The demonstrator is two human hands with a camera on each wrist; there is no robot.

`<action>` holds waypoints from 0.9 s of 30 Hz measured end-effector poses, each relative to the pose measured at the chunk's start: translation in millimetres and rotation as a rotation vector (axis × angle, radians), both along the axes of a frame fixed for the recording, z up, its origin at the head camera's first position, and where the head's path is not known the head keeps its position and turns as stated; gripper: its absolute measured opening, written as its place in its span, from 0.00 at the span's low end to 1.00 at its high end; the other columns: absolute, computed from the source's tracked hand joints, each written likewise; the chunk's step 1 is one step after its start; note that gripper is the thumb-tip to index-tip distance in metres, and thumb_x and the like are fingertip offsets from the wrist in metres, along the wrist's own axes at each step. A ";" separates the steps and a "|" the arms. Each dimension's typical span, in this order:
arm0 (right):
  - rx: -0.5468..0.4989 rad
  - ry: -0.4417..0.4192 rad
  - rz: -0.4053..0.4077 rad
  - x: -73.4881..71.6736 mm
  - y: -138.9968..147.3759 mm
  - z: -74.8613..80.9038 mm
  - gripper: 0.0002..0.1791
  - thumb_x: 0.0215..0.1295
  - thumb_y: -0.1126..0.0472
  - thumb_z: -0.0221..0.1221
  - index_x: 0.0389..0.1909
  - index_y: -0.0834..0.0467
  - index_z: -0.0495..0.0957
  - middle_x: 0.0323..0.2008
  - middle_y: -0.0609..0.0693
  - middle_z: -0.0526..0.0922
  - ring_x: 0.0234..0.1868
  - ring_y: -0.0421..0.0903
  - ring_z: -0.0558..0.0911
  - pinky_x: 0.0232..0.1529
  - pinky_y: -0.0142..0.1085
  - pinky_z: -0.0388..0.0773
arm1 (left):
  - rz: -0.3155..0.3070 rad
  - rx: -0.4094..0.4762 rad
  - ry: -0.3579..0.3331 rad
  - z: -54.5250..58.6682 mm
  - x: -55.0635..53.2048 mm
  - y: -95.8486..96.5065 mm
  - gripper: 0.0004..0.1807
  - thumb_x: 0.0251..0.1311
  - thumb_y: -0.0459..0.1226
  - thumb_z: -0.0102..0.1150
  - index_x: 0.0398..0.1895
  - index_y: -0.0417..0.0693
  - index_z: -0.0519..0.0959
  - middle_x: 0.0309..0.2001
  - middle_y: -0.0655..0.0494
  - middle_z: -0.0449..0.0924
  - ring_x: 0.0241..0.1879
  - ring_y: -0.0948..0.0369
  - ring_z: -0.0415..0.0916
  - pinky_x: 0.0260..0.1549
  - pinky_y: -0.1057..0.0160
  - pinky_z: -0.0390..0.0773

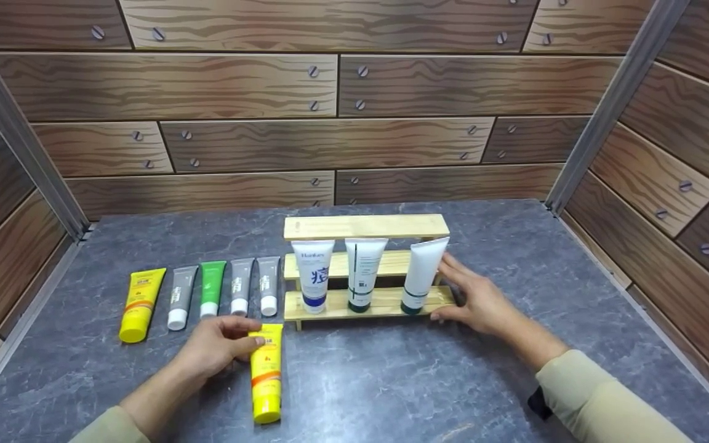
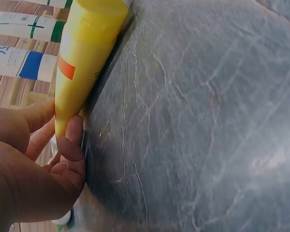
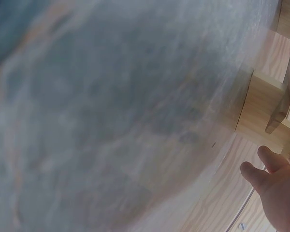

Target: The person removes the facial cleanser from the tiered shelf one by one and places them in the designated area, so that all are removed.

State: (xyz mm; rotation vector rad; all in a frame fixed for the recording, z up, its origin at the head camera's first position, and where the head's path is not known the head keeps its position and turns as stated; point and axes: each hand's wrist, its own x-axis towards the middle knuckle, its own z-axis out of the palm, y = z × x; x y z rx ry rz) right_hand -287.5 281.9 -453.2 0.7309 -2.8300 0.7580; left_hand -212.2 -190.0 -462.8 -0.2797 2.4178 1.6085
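Observation:
My left hand [image 1: 216, 347] pinches the crimped end of a yellow squeeze tube [image 1: 267, 381] between thumb and fingers. Its cap points toward me; whether it touches the table I cannot tell. In the left wrist view the fingers lie on both sides of the yellow tube [image 2: 84, 53]. My right hand [image 1: 480, 301] is at the right end of a stepped wooden rack [image 1: 367, 226], thumb at the lowest step's front. Three white tubes stand cap down on that step: one blue-capped [image 1: 312, 277], one green-capped [image 1: 365, 274], and another green-capped tube [image 1: 423, 277], tilted right beside my right fingers.
Left of the rack several tubes lie in a row: a yellow one [image 1: 140, 304], a grey one [image 1: 182, 298], a green one [image 1: 212, 289] and more grey ones [image 1: 242, 286]. Wood-patterned walls [image 1: 256, 86] enclose the grey marbled table [image 1: 391, 381] at the back and sides.

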 end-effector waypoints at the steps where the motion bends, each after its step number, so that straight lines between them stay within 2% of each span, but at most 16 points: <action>1: 0.001 -0.002 -0.002 -0.2 0.1 -0.1 0.57 0.53 0.45 0.80 0.80 0.59 0.63 0.82 0.59 0.55 0.78 0.66 0.63 0.74 0.63 0.60 | 0.000 -0.001 0.002 0.0 -0.1 0.1 0.16 0.60 0.34 0.76 0.52 0.43 0.89 0.41 0.51 0.87 0.31 0.56 0.80 0.27 0.60 0.79; 14: 0.007 0.004 -0.003 -0.4 -0.2 0.5 0.56 0.53 0.47 0.80 0.80 0.60 0.64 0.81 0.61 0.57 0.76 0.68 0.64 0.73 0.64 0.61 | -0.014 -0.018 0.055 -1.7 1.5 0.8 0.15 0.61 0.33 0.76 0.51 0.41 0.89 0.41 0.52 0.89 0.30 0.56 0.81 0.27 0.59 0.79; 21: 0.009 -0.004 -0.010 0.2 0.3 0.4 0.56 0.54 0.46 0.80 0.80 0.58 0.64 0.82 0.60 0.56 0.77 0.68 0.64 0.73 0.65 0.61 | -0.006 -0.011 0.040 -0.9 0.9 -0.2 0.16 0.60 0.33 0.77 0.51 0.41 0.89 0.40 0.52 0.87 0.31 0.56 0.81 0.28 0.59 0.81; 27: 0.014 -0.017 -0.019 0.8 -0.3 0.7 0.57 0.53 0.45 0.79 0.81 0.58 0.63 0.82 0.60 0.55 0.77 0.68 0.63 0.73 0.65 0.60 | 0.010 0.002 0.044 0.2 5.0 -3.6 0.16 0.58 0.33 0.78 0.50 0.41 0.89 0.39 0.52 0.87 0.30 0.56 0.81 0.25 0.61 0.78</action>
